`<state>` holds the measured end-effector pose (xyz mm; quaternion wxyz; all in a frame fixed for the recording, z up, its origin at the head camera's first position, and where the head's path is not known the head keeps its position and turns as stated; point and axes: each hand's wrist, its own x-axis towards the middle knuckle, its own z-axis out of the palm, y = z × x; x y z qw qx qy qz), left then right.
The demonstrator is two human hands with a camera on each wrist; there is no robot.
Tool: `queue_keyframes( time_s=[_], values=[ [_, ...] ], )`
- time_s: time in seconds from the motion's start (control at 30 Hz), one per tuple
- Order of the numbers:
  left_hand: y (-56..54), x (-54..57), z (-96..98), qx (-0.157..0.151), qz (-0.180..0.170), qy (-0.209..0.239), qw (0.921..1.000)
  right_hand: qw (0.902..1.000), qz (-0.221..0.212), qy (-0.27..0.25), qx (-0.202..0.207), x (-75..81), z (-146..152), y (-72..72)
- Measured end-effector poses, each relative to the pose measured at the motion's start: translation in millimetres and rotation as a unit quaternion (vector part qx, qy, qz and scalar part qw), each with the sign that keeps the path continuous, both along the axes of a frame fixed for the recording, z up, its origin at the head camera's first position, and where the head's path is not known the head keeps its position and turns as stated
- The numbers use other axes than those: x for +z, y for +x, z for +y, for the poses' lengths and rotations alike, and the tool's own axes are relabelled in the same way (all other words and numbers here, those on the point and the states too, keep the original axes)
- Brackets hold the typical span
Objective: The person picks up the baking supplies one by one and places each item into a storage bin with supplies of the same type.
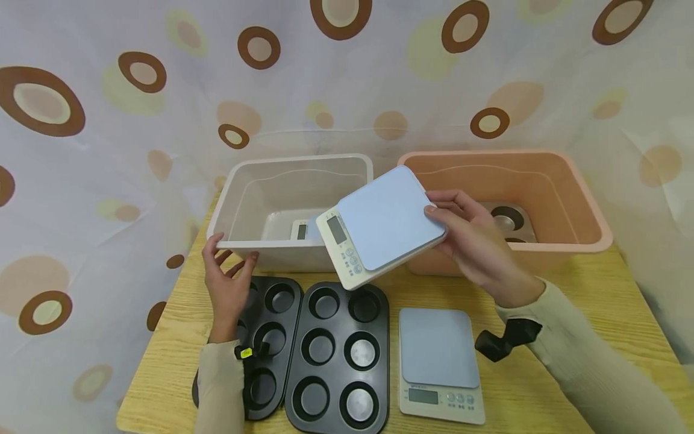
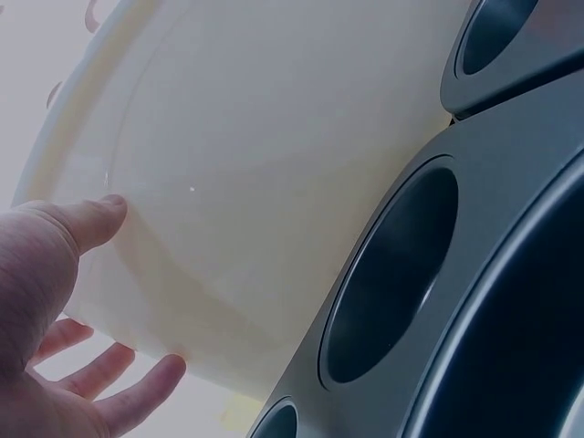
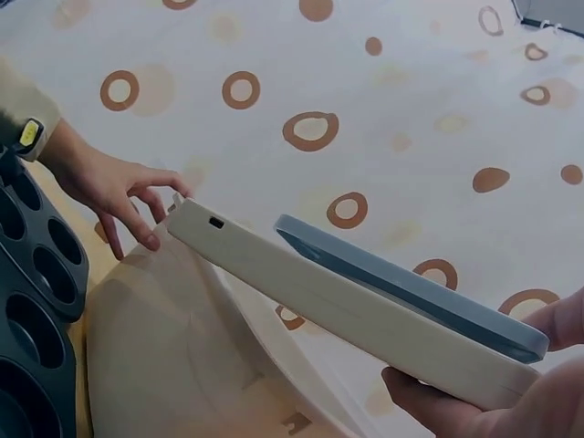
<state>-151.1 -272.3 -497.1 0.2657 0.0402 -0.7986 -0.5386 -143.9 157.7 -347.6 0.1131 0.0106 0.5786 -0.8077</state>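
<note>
My right hand (image 1: 477,244) grips a kitchen scale (image 1: 387,217) by one side, with the thumb on its pale blue platform. The scale is tilted in the air, and its display end overlaps the white bin's (image 1: 293,244) near right edge in the head view. Inside that bin, part of another scale (image 1: 301,230) shows. My left hand (image 1: 230,283) touches the bin's near left corner with fingers spread; the thumb (image 2: 100,219) lies along the outer wall. In the right wrist view the held scale (image 3: 347,310) shows its edge and a small port.
A pink bin (image 1: 593,232) stands at the right with a muffin tin (image 1: 523,220) inside. Two dark muffin tins (image 1: 336,325) lie side by side in front of the white bin. Another scale (image 1: 440,349) lies flat on the wooden table (image 1: 547,374). A patterned sheet (image 1: 347,84) hangs behind.
</note>
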Motion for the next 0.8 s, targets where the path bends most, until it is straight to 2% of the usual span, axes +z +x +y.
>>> queue_keyframes(
  time_s=[0.3, 0.6, 0.8],
  values=[
    [0.8, 1.8, 2.7, 0.003, -0.003, 0.0, 1.0, 0.9998, 0.004, 0.017, -0.009, 6.4, -21.6, -22.5],
    [3.0, 2.3, 2.6, -0.003, -0.004, 0.005, 1.0, 0.9982, -0.001, 0.034, -0.049, 8.0, -50.2, -49.6],
    [2.2, 2.2, 3.0, -0.003, -0.002, 0.008, 1.0, 0.9975, -0.002, 0.007, -0.07, 11.2, -74.5, -65.1]
  ],
)
